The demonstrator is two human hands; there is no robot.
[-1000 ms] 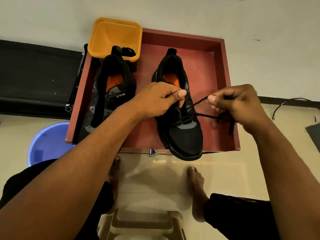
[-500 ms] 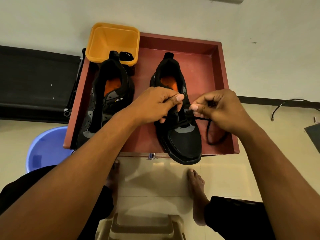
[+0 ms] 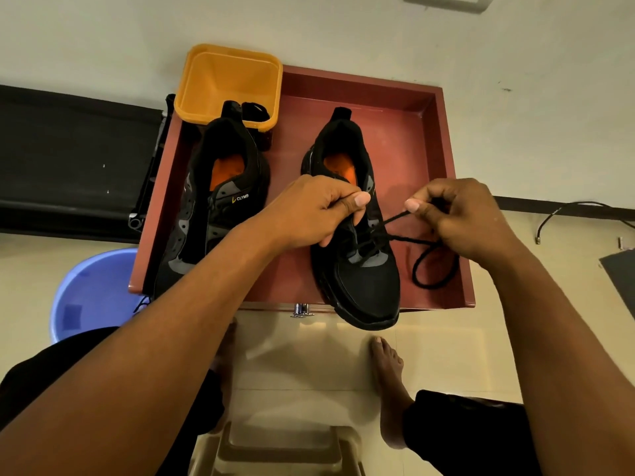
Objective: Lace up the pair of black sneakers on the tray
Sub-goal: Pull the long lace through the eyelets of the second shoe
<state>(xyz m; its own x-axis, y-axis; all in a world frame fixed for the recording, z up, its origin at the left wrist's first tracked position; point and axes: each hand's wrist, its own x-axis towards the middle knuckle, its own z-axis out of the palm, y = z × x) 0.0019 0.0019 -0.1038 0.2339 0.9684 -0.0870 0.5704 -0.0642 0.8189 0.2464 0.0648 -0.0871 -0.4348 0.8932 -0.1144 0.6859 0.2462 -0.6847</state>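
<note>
Red tray (image 3: 443, 159): a black lace (image 3: 414, 271) is crossed through the lower eyelets of one sneaker (image 3: 369, 280); the upper rows are judged unfinished. The lace is pinched in the right hand (image 3: 460, 214), the sneaker's upper gripped by the left hand (image 3: 309, 211). The second sneaker (image 3: 220, 207) is left alongside, lacing unclear.

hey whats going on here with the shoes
A person is lacing a black sneaker that sits on a red tray, its toe sticking out over the near edge. The left hand grips it around the eyelets, while the right hand pinches the lace and draws it out to the side. A loop of slack lies on the tray. The other sneaker lies untouched beside it.
</note>
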